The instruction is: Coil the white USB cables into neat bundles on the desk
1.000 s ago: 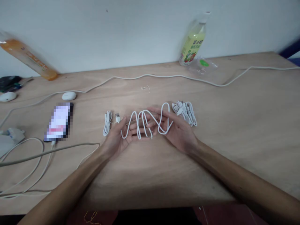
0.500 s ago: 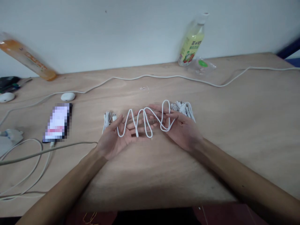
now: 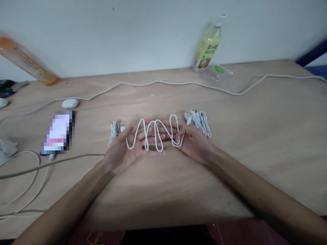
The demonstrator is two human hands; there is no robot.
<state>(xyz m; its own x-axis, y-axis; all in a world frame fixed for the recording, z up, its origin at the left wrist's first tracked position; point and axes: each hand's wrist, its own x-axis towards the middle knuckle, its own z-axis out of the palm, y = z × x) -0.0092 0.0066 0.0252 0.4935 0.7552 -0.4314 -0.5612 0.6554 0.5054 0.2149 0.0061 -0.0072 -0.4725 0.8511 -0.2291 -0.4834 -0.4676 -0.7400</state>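
A white cable [image 3: 154, 133] lies in zigzag loops across both my upturned palms above the wooden table [image 3: 255, 143]. My left hand [image 3: 125, 151] is open, palm up, with the left loops resting on its fingers. My right hand [image 3: 194, 143] is also open, palm up, and carries the right loops. A small coiled white cable [image 3: 113, 132] with a USB plug lies just left of my left hand. A bundle of white cables [image 3: 198, 121] lies just beyond my right hand.
A phone [image 3: 58, 132] lies at the left with cords [image 3: 38, 166] below it. A long white cord [image 3: 178, 83] crosses the back of the table. A yellow drink bottle [image 3: 206, 46] stands at the back; an orange bottle [image 3: 25, 63] leans far left. A white pebble-shaped object [image 3: 69, 103] sits near the phone.
Both hands have drawn slightly closer together, bunching the cable loops tighter. The view has shifted a little to the right.
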